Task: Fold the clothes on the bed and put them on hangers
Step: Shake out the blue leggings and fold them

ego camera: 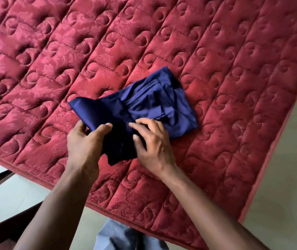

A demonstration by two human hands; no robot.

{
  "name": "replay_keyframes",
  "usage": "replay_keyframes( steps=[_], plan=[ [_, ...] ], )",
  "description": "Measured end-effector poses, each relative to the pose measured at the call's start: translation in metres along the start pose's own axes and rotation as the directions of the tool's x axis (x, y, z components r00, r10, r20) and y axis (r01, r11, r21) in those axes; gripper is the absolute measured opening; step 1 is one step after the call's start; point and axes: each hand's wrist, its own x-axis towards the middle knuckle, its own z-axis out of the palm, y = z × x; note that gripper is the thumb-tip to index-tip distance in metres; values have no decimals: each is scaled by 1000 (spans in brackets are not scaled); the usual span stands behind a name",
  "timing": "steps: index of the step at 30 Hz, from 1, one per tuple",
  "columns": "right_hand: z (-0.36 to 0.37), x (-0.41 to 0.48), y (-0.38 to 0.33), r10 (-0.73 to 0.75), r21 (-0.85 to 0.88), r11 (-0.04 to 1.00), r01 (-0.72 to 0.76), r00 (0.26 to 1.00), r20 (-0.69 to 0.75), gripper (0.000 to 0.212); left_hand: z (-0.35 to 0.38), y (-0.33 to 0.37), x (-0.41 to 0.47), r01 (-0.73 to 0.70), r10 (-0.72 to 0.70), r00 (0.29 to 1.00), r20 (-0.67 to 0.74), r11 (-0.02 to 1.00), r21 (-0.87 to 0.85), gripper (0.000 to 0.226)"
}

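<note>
A dark blue garment (144, 103) lies folded into a small bundle on the red quilted bed cover (72, 51), near the bed's front corner. Its far half is bunched in pleats, its near half is smooth. My left hand (85, 143) grips the near left edge of the garment, thumb on top and fingers underneath. My right hand (153, 143) rests on the near part of the cloth with fingers curled into the fabric. No hanger is in view.
The bed's front edge runs diagonally below my arms, and its right edge drops to a pale floor (288, 177). Dark wooden furniture rails (3, 226) stand at the lower left. My legs in light blue trousers (126, 237) are at the bottom.
</note>
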Motion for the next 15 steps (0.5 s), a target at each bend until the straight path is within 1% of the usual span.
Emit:
replay_keyframes(
  steps=[1,2,3,4,5,6,7,8,9,10,11,12,13,14,15],
  plan=[
    [-5,3,3,117,181,978,-108,992,-40,38,9,4,-4,-57,58,998,-17,997,44,21],
    [-14,9,4,265,400,886,-234,964,-23,37,20,7,-8,-105,107,994,-25,992,73,29],
    [-26,16,5,395,584,729,-358,916,69,39,36,8,-10,-137,140,990,-30,986,93,36],
    [-39,23,6,475,691,546,-474,854,210,41,53,9,-13,-161,165,986,-30,981,109,40],
    [-51,30,10,510,733,389,-559,793,334,46,73,11,-15,-188,192,981,-19,973,131,45],
    [-60,35,17,518,756,269,-596,752,409,54,94,12,-17,-211,213,977,8,962,171,49],
    [-67,38,25,513,782,198,-591,743,431,62,113,12,-15,-222,216,975,54,955,197,55],
    [-71,39,32,513,804,175,-569,749,419,70,131,12,-12,-202,182,976,120,962,184,62],
    [-72,40,39,535,808,192,-557,750,389,78,144,11,-5,-146,119,973,196,981,129,67],
    [-71,39,45,564,799,223,-559,742,363,83,152,8,3,-74,62,965,255,996,38,67],
    [-70,38,52,602,780,254,-571,725,334,83,154,4,11,-47,52,959,277,999,-23,61],
    [-67,35,57,649,760,285,-584,701,295,78,149,2,17,-96,93,961,260,995,-5,52],
    [-65,32,62,708,728,326,-603,667,235,71,141,2,22,-208,182,959,217,972,106,42],
    [-63,28,66,756,685,377,-624,635,162,68,132,4,26,-318,282,945,165,914,254,35],
    [-58,24,72,786,637,425,-643,611,93,65,123,4,31,-405,386,913,129,829,386,33]
  ],
)
